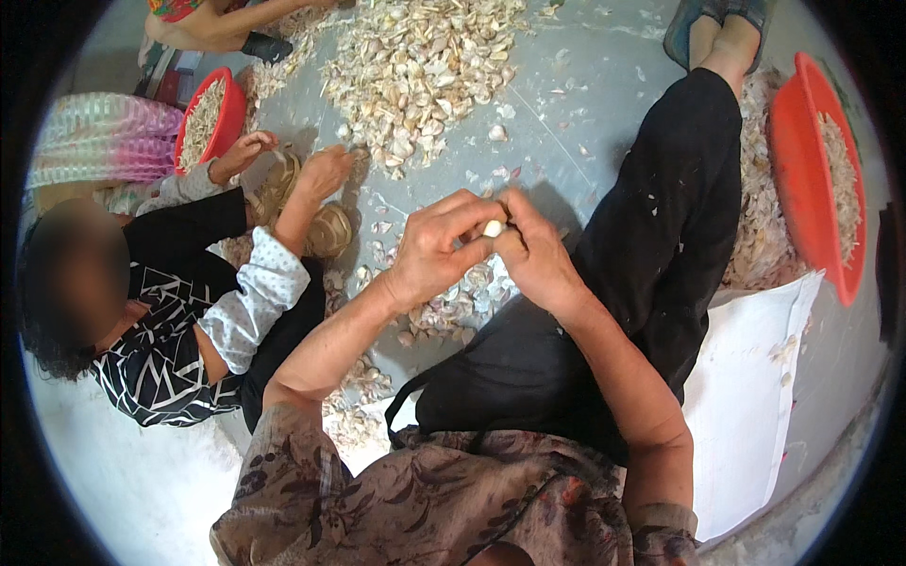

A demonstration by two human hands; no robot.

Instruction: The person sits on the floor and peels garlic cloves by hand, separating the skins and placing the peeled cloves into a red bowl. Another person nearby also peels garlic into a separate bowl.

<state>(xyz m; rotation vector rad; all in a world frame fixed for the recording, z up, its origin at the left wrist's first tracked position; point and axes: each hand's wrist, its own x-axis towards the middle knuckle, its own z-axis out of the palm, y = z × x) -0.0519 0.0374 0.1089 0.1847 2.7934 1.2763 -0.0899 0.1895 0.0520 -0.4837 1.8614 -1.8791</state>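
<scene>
A small pale garlic clove (494, 228) sits between my two hands, above the floor. My left hand (436, 247) pinches it between thumb and fingers. From the other side my right hand (538, 253) meets it, thumb and forefinger closed at the clove; the other fingers are curled and partly hidden. Loose garlic cloves and skins (453, 307) lie on the floor just beneath my hands. A large heap of unpeeled garlic cloves (420, 75) spreads out ahead of them.
At the right, a red basin (800, 170) of pale pieces stands beside a heap of skins (755, 208) and a white sack (746, 377). To my left a co-worker (170, 330) sits with both hands near the heap. Another red basin (231, 118) stands beyond.
</scene>
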